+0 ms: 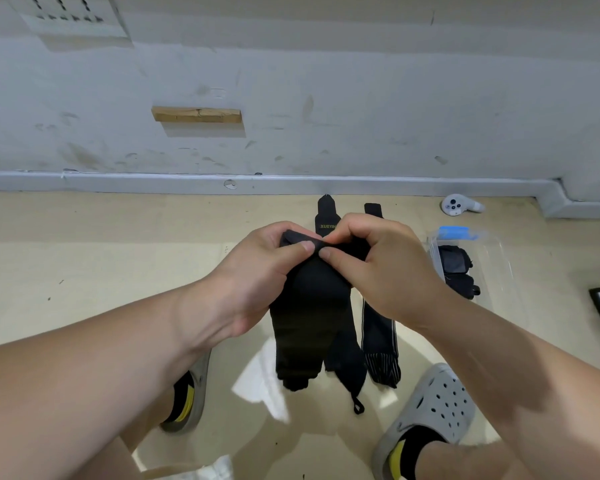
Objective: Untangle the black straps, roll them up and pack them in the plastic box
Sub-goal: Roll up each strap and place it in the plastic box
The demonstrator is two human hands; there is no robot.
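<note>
Head view: left hand (pixel 257 271) and right hand (pixel 399 271) pinch a black strap (pixel 309 323) (thumbs almost touching)

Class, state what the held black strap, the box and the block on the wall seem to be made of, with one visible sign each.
Black strap: soft matt fabric, probably elastic weave; it creases and hangs limp. Box: clear glossy plastic; rolled straps show through. Block: seemingly bare wood; pale, grainy, chipped.
</note>
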